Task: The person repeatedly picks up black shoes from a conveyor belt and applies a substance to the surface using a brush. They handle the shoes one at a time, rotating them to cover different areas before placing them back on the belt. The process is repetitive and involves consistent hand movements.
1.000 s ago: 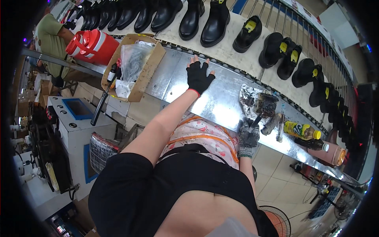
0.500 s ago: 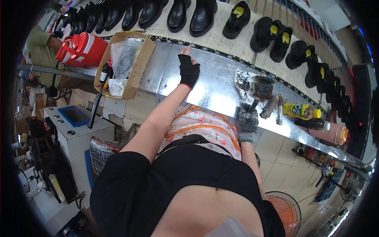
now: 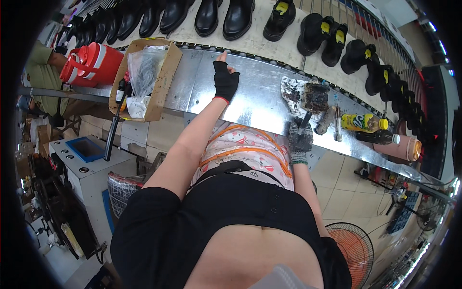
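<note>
My left hand (image 3: 225, 83), in a black fingerless glove with a red edge, is over the metal bench (image 3: 260, 86) near its far edge. Its visible fingers point away from me, stretched out, with nothing seen in them. At the near edge my right hand (image 3: 301, 139), in a dirty grey knitted glove, is closed around a dark stick-like handle (image 3: 304, 120); the tool's kind cannot be made out. Just beyond it lie a black-stained pad (image 3: 315, 98) and a white, smeared sheet (image 3: 290, 91). A crumpled grey roll (image 3: 326, 121) and a slim stick-like tool (image 3: 338, 124) are beside them.
Black shoes (image 3: 239, 19) line a pale belt (image 3: 298, 67) beyond the bench. Left are a cardboard box (image 3: 167, 79) with plastic bags and a red jug (image 3: 103, 62); right, a yellow bottle (image 3: 361, 122), a dark bottle (image 3: 378, 137) and a pink tumbler (image 3: 399, 148). A person (image 3: 42, 67) stands far left.
The whole view has shifted slightly, and the shoes appear a little further left. My left hand's fingers look closer together. My right hand keeps its grip on the dark handle.
</note>
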The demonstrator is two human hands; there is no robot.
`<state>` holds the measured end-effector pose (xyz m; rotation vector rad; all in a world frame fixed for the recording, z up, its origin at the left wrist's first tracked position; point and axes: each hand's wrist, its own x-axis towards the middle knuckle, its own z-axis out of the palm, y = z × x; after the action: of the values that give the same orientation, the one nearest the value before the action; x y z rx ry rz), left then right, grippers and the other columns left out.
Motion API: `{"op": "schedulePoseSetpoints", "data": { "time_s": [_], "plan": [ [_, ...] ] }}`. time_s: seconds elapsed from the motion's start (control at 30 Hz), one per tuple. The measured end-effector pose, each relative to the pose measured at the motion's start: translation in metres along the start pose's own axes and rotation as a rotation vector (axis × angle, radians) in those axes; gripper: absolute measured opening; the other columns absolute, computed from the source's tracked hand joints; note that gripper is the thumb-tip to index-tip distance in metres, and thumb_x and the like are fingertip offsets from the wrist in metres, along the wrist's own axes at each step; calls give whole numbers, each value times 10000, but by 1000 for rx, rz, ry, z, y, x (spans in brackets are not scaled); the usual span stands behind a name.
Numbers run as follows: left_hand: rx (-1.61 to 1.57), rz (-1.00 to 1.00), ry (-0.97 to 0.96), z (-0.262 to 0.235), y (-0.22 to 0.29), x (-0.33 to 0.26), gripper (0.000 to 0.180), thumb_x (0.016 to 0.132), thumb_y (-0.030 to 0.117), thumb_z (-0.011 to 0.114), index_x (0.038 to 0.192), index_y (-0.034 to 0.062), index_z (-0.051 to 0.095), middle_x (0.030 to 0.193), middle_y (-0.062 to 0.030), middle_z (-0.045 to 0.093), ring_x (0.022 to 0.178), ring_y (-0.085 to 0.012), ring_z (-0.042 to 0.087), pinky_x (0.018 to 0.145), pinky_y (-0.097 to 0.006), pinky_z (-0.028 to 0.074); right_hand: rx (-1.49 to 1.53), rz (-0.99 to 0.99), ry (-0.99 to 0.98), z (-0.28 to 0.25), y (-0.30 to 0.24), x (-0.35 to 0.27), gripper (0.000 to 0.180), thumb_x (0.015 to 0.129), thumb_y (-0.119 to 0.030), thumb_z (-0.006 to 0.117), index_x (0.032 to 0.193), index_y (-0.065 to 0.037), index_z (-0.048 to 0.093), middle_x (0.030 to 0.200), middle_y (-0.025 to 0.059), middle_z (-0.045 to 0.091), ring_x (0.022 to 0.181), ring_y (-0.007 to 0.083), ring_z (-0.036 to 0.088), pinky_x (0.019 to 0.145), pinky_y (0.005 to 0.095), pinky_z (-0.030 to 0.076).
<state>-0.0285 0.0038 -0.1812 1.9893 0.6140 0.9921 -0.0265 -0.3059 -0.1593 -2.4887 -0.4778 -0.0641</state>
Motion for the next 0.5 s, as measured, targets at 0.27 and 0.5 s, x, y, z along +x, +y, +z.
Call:
{"op": "schedulePoseSetpoints", "data": {
  "time_s": [0.27,0.5],
  "plan": [
    [126,71,-83,-2,4,1,685,708,-95,462,1360,97,377,1328,-240,384,1223,-400,405,987,-390,378,88,55,28,1,-3,-1,265,822,-319,600,989,-118,641,923,105,627,859,289,609,743,406,481],
    [189,111,-157,-6,1,-1,684,702,-67,542,1349,97,394,1310,-232,427,1236,-384,403,1025,-407,350,56,122,10,0,-9,3,276,790,-347,613,931,-114,662,879,149,636,816,322,617,709,425,482]
  ]
}}
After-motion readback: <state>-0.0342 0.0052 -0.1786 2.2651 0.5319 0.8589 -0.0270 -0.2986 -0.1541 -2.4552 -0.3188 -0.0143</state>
